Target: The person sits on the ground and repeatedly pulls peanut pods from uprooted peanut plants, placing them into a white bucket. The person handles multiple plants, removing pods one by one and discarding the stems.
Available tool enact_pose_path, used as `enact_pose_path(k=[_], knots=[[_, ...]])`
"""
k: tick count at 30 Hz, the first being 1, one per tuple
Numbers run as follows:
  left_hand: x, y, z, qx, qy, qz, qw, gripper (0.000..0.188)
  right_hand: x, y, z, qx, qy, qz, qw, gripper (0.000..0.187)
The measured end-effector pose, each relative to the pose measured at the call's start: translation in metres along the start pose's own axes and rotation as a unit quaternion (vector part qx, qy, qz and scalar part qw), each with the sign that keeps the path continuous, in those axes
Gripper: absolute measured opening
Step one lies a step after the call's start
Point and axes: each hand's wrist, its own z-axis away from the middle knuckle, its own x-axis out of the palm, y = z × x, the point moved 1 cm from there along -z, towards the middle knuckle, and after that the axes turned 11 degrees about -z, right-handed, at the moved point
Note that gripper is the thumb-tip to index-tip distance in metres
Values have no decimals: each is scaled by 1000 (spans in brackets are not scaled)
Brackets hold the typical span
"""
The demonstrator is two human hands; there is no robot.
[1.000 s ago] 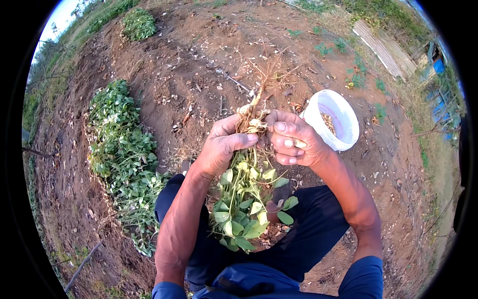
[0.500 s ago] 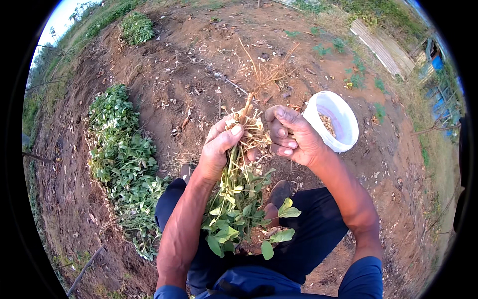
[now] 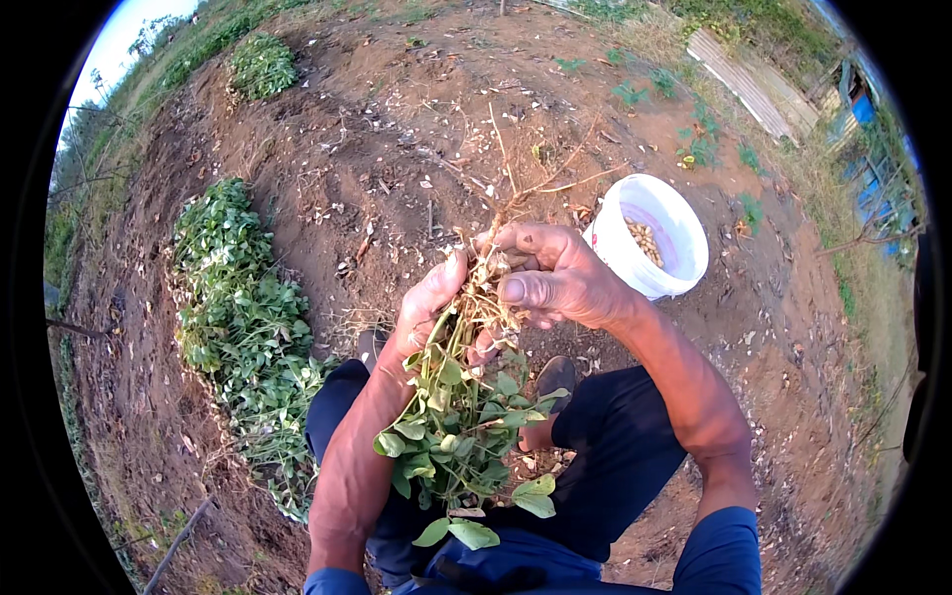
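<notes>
My left hand (image 3: 428, 302) is closed around the stems of an uprooted peanut plant (image 3: 466, 397). It hangs upside down, with bare brown roots pointing away from me and green leaves drooping over my lap. At the root crown, my right hand (image 3: 560, 278) curls its fingers and thumb around pale pods and fine roots. Which pods it grips is partly hidden behind the thumb. A white bucket (image 3: 607, 238) stands just beyond the right hand, with a layer of peanuts (image 3: 645, 241) inside.
A long heap of leafy peanut plants (image 3: 243, 307) lies on the soil to my left, with a smaller heap (image 3: 263, 66) farther off. Corrugated sheets (image 3: 744, 84) lie at the far right. My shoes (image 3: 555, 377) are on the ground below the plant.
My right hand has moved left from beside the plant onto the pods at its root crown. The plant has turned slightly, and its roots have dropped a little nearer to me.
</notes>
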Motion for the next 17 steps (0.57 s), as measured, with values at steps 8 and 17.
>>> enact_pose_path(k=[8,17], knots=[[-2,-3,-8,8,-48,102,994,64,6,15,-8,-52,62,-61,995,44],[1,1,-13,59,147,-164,974,77,19,20,-18,-119,150,5,982,32]])
